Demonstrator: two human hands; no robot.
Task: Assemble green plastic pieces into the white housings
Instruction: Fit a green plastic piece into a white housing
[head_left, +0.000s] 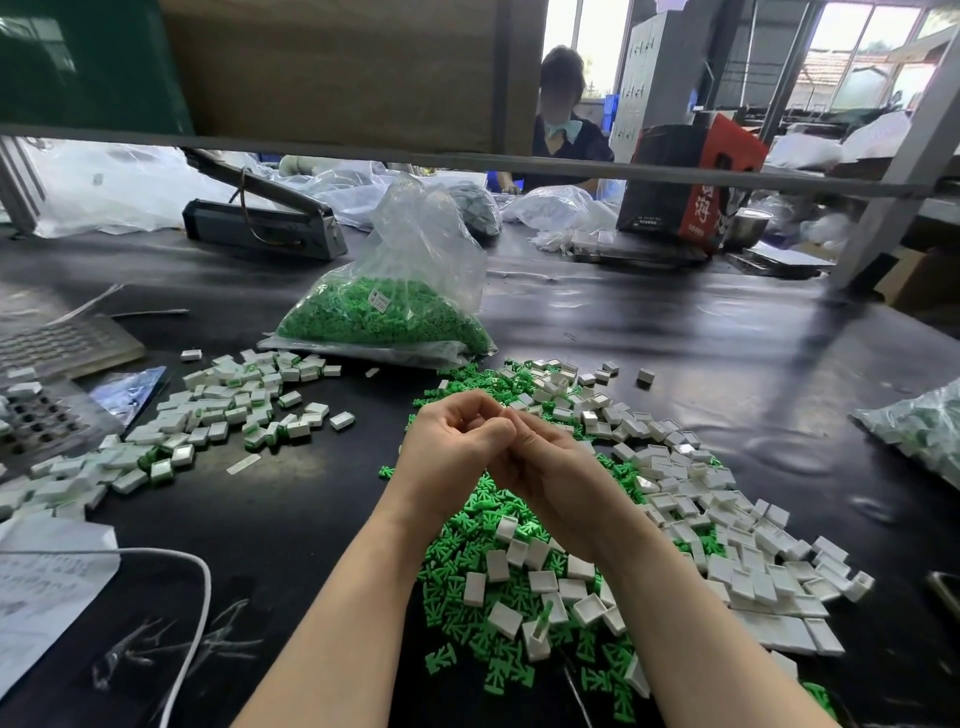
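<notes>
My left hand (449, 449) and my right hand (553, 470) meet above the black table, fingers curled and fingertips pressed together over one spot. Whatever small piece they pinch is hidden by the fingers. Below and in front of my wrists lies a heap of loose green plastic pieces (467, 566). Empty white housings (727, 535) are scattered over it and spread to the right. To the left lies a pile of white housings with green pieces inside (218, 415).
A clear bag of green pieces (384, 317) stands behind the piles. A grey heat sealer (260, 223) sits at the back left, perforated trays (47, 384) at the left edge, paper and a white cable (197, 582) front left. Another person works across the table.
</notes>
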